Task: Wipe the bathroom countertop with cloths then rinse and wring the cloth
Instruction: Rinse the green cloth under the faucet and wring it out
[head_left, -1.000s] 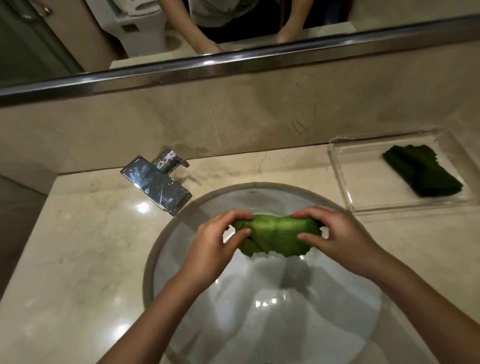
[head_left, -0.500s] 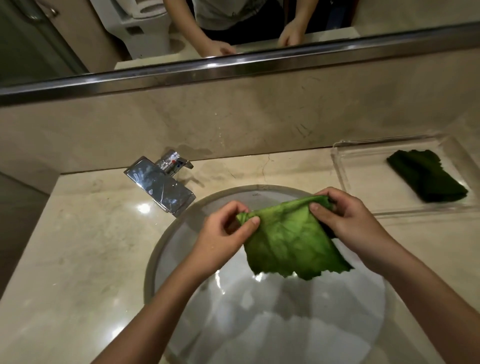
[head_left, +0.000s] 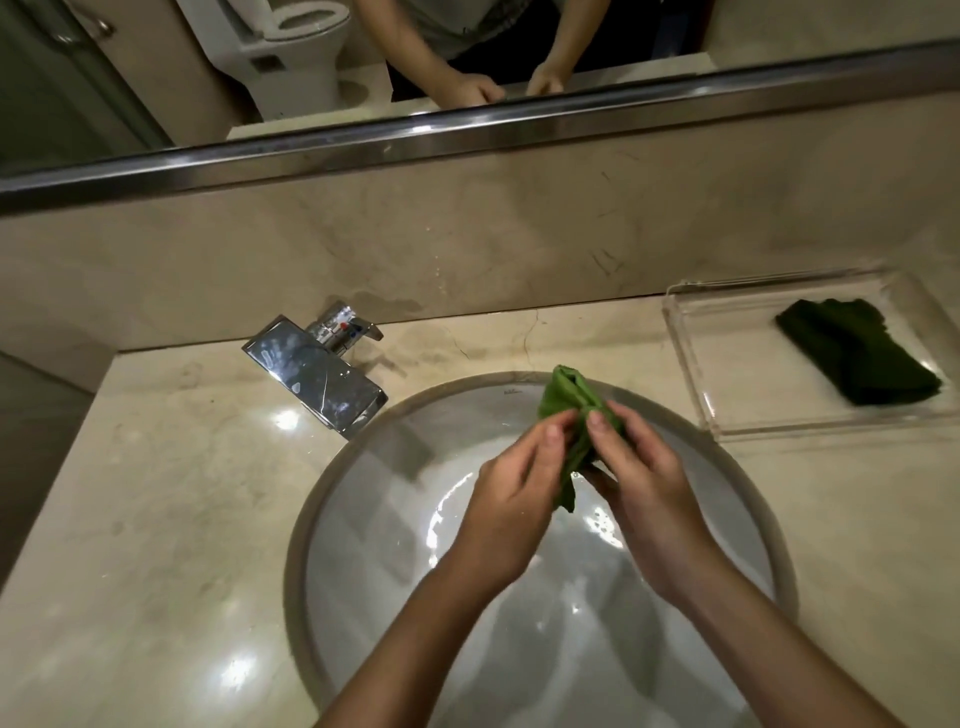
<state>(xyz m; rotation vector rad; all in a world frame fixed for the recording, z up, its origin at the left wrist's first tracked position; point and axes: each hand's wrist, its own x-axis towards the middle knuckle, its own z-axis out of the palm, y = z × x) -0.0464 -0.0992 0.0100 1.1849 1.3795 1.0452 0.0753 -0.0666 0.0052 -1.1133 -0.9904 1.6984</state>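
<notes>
Green cloth (head_left: 563, 400), long axis pointing away over the sink (head_left: 311, 519), is pinched mid-length by left hand (head_left: 514, 499) and right hand (head_left: 644, 493); both equally near.

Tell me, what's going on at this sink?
A person is holding a bunched light green cloth over the sink, pinched between the left hand and right hand. No stream shows at the faucet. A darker green cloth lies in a clear tray on the countertop, off to the right.
</notes>
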